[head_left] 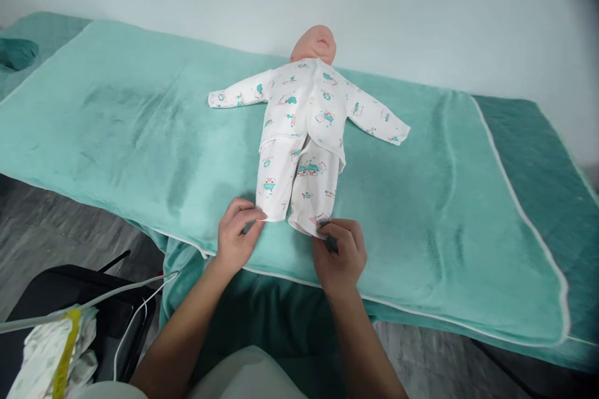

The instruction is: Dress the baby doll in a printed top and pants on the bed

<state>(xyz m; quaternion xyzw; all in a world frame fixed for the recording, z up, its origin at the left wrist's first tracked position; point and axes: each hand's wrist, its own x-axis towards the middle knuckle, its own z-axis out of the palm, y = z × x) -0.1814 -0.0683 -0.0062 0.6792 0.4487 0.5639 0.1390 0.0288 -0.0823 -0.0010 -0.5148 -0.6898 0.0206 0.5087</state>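
Note:
A baby doll (313,43) lies face up on a green bed cover, its head by the wall. It wears a white printed jacket (306,100) with both sleeves spread out, and matching baby pants (276,181) below. My left hand (238,234) pinches the hem of the pant leg on the left between thumb and fingers. At the other leg, my right hand (340,255) is closed on the hem near its outer corner. The doll's hands and feet are hidden by the clothes.
The green cover (140,106) with white piping drapes over the bed's near edge. At lower left, a black chair (112,299) holds folded printed cloth (60,349) with a yellow strip. A white cable (131,324) runs beside it. A white wall (421,12) stands behind.

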